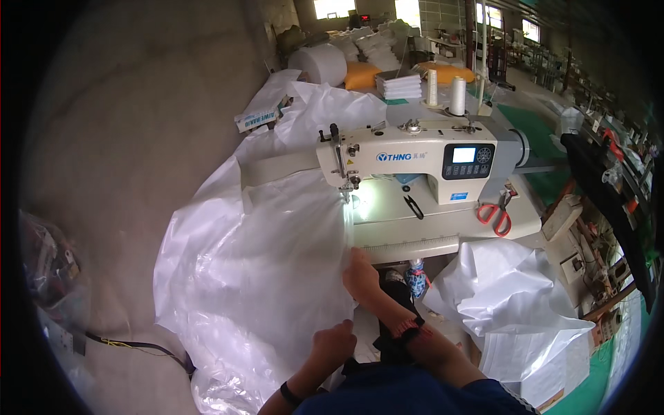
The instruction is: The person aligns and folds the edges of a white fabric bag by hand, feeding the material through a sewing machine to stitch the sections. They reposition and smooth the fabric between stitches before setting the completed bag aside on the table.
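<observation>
A large sheet of white plastic material (277, 256) drapes over the table's left side and hangs down toward me. Its right edge runs under the needle area of a white sewing machine (408, 155), where a lamp glows. My right hand (361, 277) is closed on that edge, just in front of the machine bed. Lower down and nearer to me, my left hand (335, 343) pinches the same edge, fingers curled. Red-handled scissors (495, 218) and small black thread snips (413, 207) lie on the bed, apart from both hands.
Crumpled white sheeting (512, 304) is heaped at the right. Two white thread cones (457, 96) stand behind the machine. Farther back are a white roll (318, 65), orange sacks (361, 75) and a folded white stack (400, 86). A black cable (138, 344) runs along the left floor.
</observation>
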A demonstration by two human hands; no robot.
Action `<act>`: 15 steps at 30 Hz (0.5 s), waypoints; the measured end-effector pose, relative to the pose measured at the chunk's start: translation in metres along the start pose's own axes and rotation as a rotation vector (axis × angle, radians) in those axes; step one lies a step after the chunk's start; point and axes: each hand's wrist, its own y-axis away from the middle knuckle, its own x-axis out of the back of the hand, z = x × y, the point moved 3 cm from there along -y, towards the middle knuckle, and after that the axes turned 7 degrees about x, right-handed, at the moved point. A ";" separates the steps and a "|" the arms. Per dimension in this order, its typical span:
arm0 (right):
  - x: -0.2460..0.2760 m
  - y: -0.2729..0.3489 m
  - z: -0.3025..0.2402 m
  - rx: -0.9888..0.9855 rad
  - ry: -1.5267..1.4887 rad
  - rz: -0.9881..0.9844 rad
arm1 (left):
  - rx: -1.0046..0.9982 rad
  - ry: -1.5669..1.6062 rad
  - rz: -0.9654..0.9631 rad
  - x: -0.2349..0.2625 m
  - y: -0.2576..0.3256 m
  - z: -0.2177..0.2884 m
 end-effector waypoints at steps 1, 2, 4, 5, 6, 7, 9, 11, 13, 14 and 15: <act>0.000 0.007 0.002 -0.023 -0.170 0.087 | 0.032 0.035 -0.025 0.005 0.004 0.002; 0.002 0.013 0.006 -0.053 -0.317 0.162 | -0.025 -0.030 -0.075 0.008 0.007 0.008; 0.005 0.027 0.016 -0.103 -0.443 0.122 | -0.081 -0.088 -0.139 0.014 0.013 0.015; 0.007 0.034 0.024 -0.188 -0.527 0.064 | -0.084 0.027 -0.127 0.019 0.014 0.017; 0.013 0.039 0.029 -0.162 -0.542 0.071 | -0.090 0.117 -0.153 0.021 0.013 0.017; 0.012 0.045 0.035 -0.220 -0.571 -0.140 | -0.085 0.145 -0.122 0.025 0.012 0.016; 0.011 0.058 0.040 -0.277 -0.595 -0.352 | 0.052 0.315 0.267 0.041 0.006 0.004; 0.008 0.079 0.043 -0.377 -0.880 -0.427 | 0.084 0.389 0.371 0.046 -0.001 -0.006; 0.001 0.097 0.050 -0.511 -0.889 -0.501 | 0.096 0.448 0.471 0.047 -0.008 -0.011; -0.005 0.111 0.053 -0.661 -0.902 -0.593 | 0.100 0.452 0.418 0.044 -0.013 -0.012; -0.010 0.121 0.054 -0.636 -0.918 -0.605 | 0.107 0.457 0.366 0.041 -0.017 -0.012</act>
